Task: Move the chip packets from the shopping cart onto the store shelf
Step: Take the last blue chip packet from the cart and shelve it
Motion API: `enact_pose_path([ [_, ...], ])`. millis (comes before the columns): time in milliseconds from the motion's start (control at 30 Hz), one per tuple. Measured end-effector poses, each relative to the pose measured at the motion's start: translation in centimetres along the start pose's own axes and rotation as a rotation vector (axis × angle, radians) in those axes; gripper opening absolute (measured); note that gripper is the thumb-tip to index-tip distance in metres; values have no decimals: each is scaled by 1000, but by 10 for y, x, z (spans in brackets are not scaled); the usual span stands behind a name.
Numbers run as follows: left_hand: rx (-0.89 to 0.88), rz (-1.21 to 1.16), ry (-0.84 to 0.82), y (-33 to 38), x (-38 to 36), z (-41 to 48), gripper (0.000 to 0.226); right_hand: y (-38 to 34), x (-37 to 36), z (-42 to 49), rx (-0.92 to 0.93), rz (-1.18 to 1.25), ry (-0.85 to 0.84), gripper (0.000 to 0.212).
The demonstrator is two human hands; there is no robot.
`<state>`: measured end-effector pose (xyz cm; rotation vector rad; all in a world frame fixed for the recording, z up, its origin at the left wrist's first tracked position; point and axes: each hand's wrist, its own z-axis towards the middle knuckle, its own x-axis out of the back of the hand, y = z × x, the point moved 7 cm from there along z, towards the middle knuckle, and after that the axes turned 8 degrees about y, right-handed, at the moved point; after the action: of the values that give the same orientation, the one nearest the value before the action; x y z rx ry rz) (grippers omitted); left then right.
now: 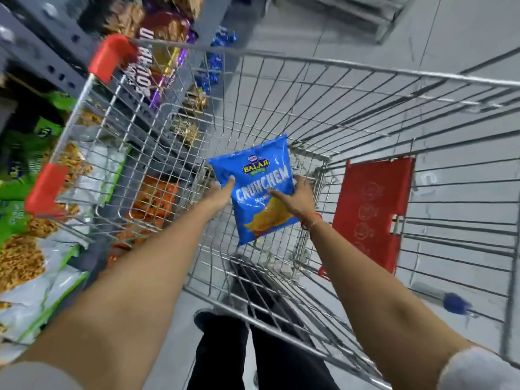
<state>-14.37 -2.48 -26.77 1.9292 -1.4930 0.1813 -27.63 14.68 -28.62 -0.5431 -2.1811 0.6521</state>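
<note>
Holding packet (pixel 260 190) in cart (pixel 365 80) | I have left hand (pixel 222 192), right hand (pixel 299 198) clamped on its sides | shelf (pixel 42 66) lies left, nearer left hand

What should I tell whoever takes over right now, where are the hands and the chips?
Left hand and right hand both grip one blue chip packet, held over the shopping cart.
No other packet shows in the cart.
The store shelf is on the left, already stocked with snack bags.
Left to do: carry this packet to the shelf.
</note>
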Motion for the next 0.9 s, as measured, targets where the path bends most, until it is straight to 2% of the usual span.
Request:
enact_pose_path([
  [100, 143, -121, -42, -19, -28, 23, 76, 26, -13, 20, -125, 190, -43, 72],
  [233, 188, -293, -185, -20, -56, 28, 59, 37, -15, 34, -155, 212, -22, 67],
  [300, 189, -326, -211, -21, -59, 30, 58, 35, -23, 35, -150, 219, -38, 71],
  [367, 176, -376, -242, -21, -59, 29, 54, 47, -36, 46, -154, 241, -21, 84],
  [433, 144, -469, -267, -17, -54, 28, 48, 58, -50, 51, -155, 293, -15, 81],
  [533, 78, -516, -256, -11, -39, 26, 68, 16, -37, 14, -169, 346, 19, 50],
  [600, 47, -487, -231, -14, -28, 28, 71, 0, -34, -3, -138, 368, 31, 37],
  [633, 47, -474, -212, -18, -22, 29, 76, -7, -31, -10, -121, 355, 52, 34],
  [733, 100, -450, -85, -42, -2, 56, 102, -33, -19, -30, -55, 348, 89, 50],
  [767, 88, -462, -67, -41, 7, 54, 102, -48, -13, -40, -29, 374, 89, 49],
  [867, -46, -534, -52, -2, 43, 8, 80, -87, 10, -61, 20, 455, 105, 23],
  [900, -96, -536, -16, 9, 59, -7, 78, -101, 19, -68, 47, 478, 124, 22],
])
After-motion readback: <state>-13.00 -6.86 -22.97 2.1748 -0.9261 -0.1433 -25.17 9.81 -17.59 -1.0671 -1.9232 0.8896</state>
